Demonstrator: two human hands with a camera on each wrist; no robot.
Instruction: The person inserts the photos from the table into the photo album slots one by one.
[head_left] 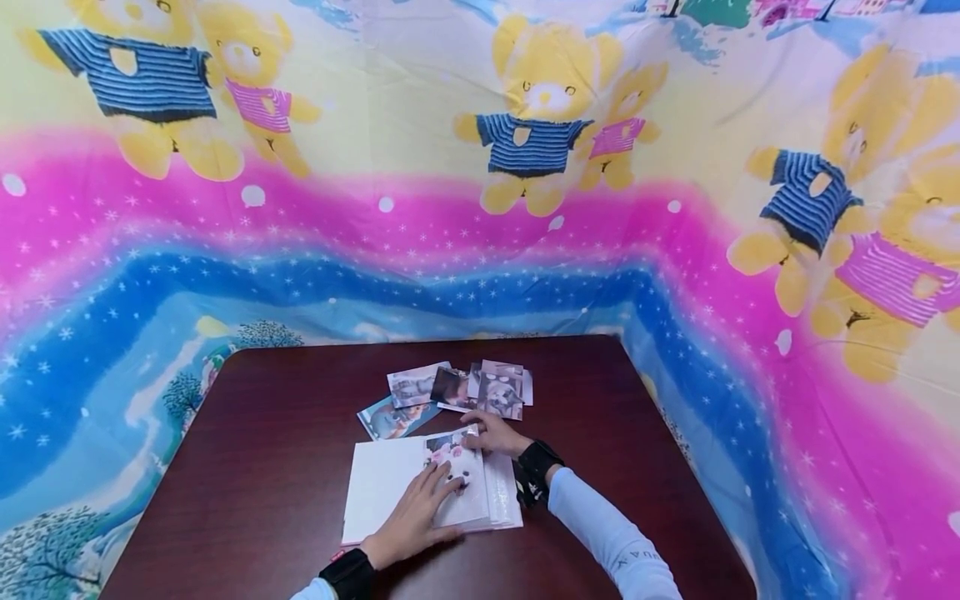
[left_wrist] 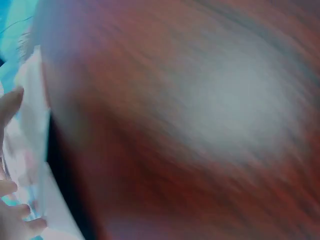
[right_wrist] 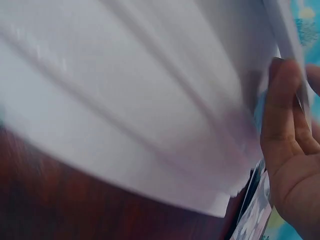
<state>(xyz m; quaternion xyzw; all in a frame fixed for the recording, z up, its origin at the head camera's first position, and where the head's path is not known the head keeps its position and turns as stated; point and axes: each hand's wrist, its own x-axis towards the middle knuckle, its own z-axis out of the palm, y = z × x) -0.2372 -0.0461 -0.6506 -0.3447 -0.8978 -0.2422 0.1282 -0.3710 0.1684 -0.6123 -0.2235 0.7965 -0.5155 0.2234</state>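
Note:
A photo album (head_left: 378, 479) lies open on the table, a blank white page on its left. On its right side is a photo (head_left: 455, 454) with pink flowers and a white, dark-eyed figure. My left hand (head_left: 416, 512) rests on this photo with spread fingers. At the upper right of the page is my right hand (head_left: 497, 435). In the right wrist view, its thumb and fingers pinch a thin page (right_wrist: 301, 102), while other white album pages (right_wrist: 125, 100) fan out blurred beside it. Only some left fingertips (left_wrist: 11, 105) show at the left wrist view's edge.
Several loose photos lie overlapping beyond the album, among them a blue one (head_left: 397, 419) and a grey one (head_left: 501, 394). The dark wooden table (head_left: 247, 467) meets a patterned cloth (head_left: 435, 283) at the back and sides. Some black item (head_left: 525, 492) lies under the right wrist.

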